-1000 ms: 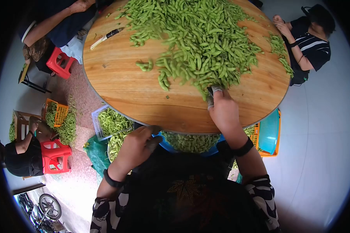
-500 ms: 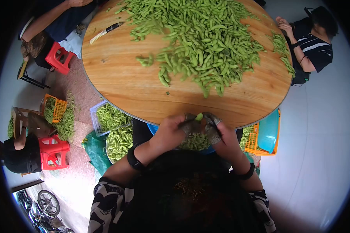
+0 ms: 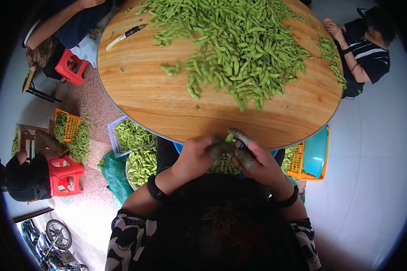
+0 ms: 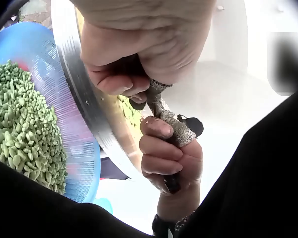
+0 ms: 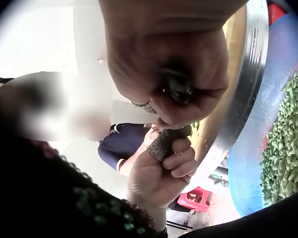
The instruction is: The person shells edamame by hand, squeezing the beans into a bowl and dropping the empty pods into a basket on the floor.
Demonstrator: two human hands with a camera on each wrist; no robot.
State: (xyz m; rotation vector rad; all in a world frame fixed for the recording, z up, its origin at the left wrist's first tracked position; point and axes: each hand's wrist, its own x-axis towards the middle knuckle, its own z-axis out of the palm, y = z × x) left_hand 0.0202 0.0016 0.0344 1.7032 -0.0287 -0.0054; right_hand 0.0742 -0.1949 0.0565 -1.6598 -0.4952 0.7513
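Both hands meet just over the near edge of the round wooden table point(image 3: 167, 104). A green pod point(image 3: 229, 137) is pinched at the fingertips of the left hand point(image 3: 195, 156), whose thumb and finger wear dark wraps. Touching or nearly touching it from the other side, the right hand point(image 3: 257, 163) has grey wraps on its thumb and finger; whether it grips the pod is unclear. In the left wrist view the wrapped fingertips of the two hands meet. Below them a blue basket point(image 4: 82, 148) holds shelled green beans point(image 4: 20, 134). A large heap of pods point(image 3: 244, 49) covers the table's far part.
A knife point(image 3: 125, 37) lies at the table's left. Crates of pods stand below, one white point(image 3: 115, 141) and one orange point(image 3: 323, 167), beside a green bag point(image 3: 114, 176). Red stools point(image 3: 65, 176) are at the left. Other people sit around, one at the right point(image 3: 368, 54).
My right hand has drawn back from the pods on the table to meet the left hand, which moved right and up. Over the last half second the pod has tilted upright between the fingers.
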